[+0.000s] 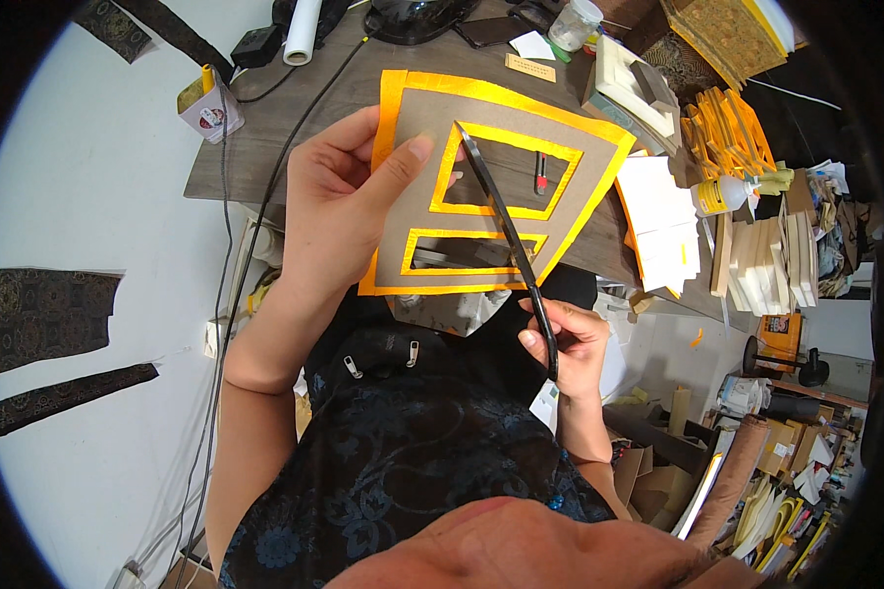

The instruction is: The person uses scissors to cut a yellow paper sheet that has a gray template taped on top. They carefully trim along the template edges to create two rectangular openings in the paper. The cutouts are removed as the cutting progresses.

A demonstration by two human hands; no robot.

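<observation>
My left hand grips a grey board panel by its left side, thumb on the face and fingers behind. Shiny yellow-orange fabric edges the panel and lines its two rectangular openings. A fingertip shows through the larger opening. My right hand holds a long, slim black tool near its lower end; its exact kind is unclear. The tool slants across both openings, and its pointed tip is at the larger opening's upper left corner. Through that opening a red and black utility knife is visible on the desk.
Beneath the panel is a dark wood-grain desk. Several orange-edged pieces, a white bottle and stacked pale boards crowd the right. A black cable crosses the left. A pen cup sits at the desk's left edge.
</observation>
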